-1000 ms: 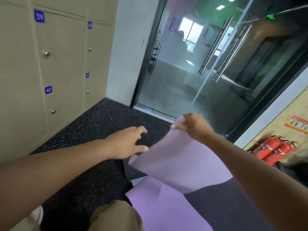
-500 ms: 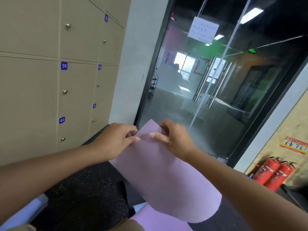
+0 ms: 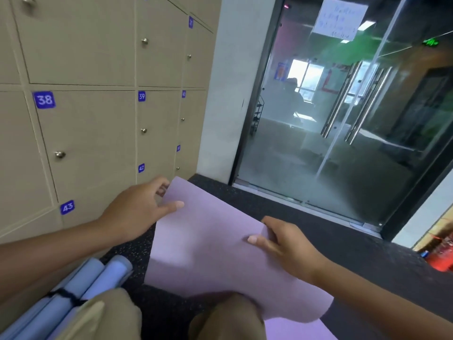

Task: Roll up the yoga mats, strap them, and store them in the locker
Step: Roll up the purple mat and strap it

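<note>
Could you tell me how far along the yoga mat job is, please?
Done: two rolled light-blue mats lie bound by a black strap beside the beige lockers. In hand: the left hand and right hand pinch the lifted end of the purple mat, not yet rolled. Left: rolling, strapping, storing; visible lockers are closed.

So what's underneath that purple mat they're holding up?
Below the lifted purple mat, held by the left hand and right hand, dark speckled floor shows, plus more purple mat lower down. The rest is covered.
</note>
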`<state>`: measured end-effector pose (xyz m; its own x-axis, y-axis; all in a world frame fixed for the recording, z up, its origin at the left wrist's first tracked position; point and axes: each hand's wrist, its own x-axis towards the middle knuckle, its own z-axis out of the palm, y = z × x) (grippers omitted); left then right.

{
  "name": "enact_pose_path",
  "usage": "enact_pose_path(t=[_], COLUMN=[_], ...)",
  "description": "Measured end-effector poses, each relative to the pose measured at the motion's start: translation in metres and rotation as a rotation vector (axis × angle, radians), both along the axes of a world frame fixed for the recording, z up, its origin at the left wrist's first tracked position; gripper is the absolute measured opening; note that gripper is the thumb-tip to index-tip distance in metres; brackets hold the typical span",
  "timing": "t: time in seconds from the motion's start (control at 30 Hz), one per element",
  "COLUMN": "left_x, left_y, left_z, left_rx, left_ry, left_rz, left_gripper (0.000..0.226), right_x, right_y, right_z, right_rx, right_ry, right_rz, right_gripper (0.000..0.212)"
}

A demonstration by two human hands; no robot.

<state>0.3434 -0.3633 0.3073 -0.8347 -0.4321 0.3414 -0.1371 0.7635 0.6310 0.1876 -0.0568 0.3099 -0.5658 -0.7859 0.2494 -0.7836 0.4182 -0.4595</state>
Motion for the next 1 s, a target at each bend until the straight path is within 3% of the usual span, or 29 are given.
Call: enact_pose_path(t=[0.13, 0.23, 0.37, 0.57, 0.73, 1.0], left_x=[0.0, 0.0, 0.011, 0.041, 0.073, 0.148], left_y=[0.003, 0.012, 0.022, 0.038, 0.056, 0.091], left_z=[0.02, 0.029, 0.013, -0.016, -0.032, -0.058], left_rx=[-0.366, -0.513, -0.501, -0.495, -0.378, -0.195], left_ry=[0.15, 0.033, -0.069, -0.06, -0.076, -0.062], left_rz=[-0.012, -0.226, -0.371, -0.269, -0.237, -0.345], left_gripper=[0.072, 0.066, 0.047, 0.044, 0.027, 0.022], right_x=[0.012, 0.024, 0.043, 0.056, 0.07, 0.146], right_y=[-0.024, -0.039, -0.046, -0.017, 0.019, 0.072], right_z=[0.003, 0.007, 0.015, 0.01, 0.001, -0.038], right_rx=[0.032, 0.05, 0.036, 0.054, 0.081, 0.025], right_ry=[0.079, 0.119, 0.2, 0.202, 0.164, 0.097], right_rz=[0.087, 0.132, 0.172, 0.064, -0.057, 0.009], right_gripper=[0.053, 0.05, 0.042, 0.027, 0.021, 0.024])
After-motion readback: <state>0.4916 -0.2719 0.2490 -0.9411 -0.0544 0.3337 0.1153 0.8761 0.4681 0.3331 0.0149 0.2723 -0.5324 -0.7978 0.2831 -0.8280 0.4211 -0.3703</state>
